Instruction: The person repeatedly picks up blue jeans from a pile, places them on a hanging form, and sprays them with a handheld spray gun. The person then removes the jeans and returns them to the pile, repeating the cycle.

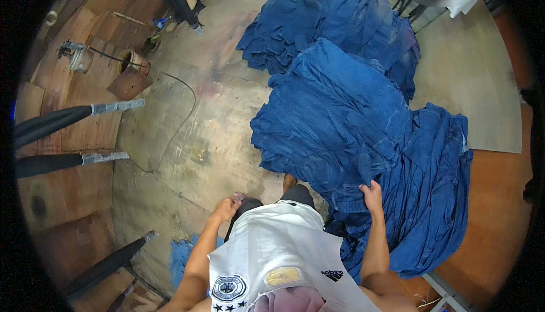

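My right hand is closed on the edge of a blue denim garment, at the near side of a stack of blue denim. The garments lie flat over one another in wrinkled layers. Beside my left thigh, my left hand has its fingers curled in; a small greyish-pink shape shows just past them, and whether they hold anything I cannot make out. More denim garments hang in long folds to the right of my right hand. Behind the stack rises a larger rounded heap of denim.
Dark padded arms with clear-wrapped tips reach in from the left. A thin cable runs over the stained floor from a rusty bucket. Pale blue cloth lies near my left arm. At the right is a pale board.
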The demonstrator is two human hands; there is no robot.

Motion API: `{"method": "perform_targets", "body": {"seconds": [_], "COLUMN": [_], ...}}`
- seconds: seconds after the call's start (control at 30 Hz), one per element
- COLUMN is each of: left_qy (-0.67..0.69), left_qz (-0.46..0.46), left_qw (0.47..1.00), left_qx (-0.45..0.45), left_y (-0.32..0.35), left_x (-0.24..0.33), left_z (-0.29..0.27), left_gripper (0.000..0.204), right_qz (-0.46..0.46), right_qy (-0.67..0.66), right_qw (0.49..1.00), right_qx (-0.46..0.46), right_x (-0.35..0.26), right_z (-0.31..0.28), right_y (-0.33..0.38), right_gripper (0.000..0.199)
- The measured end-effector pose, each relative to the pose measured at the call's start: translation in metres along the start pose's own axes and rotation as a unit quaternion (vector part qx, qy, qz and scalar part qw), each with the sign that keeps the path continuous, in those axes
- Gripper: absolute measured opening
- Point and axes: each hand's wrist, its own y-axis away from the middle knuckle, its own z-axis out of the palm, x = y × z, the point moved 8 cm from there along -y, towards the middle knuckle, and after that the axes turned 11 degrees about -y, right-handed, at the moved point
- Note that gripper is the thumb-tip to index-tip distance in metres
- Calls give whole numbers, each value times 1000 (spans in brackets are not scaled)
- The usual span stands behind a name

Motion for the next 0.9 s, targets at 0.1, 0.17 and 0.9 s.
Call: {"method": "perform_targets", "body": {"seconds": [0.1, 0.17, 0.9], "left_qy": [218, 180, 331], "left_qz": [45, 179, 258], "left_qw": [975, 966, 900], "left_qx": [-19, -40, 115], "left_y": [21, 45, 220], "left_x": [55, 128, 52], "left_z": [4, -2, -117], "left_gripper": [58, 79, 55], "right_qz": [-39, -51, -343], "right_qy": [-45, -31, 232], "right_qw": [991, 977, 906], "right_qx": [-117, -204, -92], "right_x": [-74, -124, -139], "right_z": [89, 163, 398], "right_y": [48, 78, 343], "right_gripper": [19, 17, 81]}}
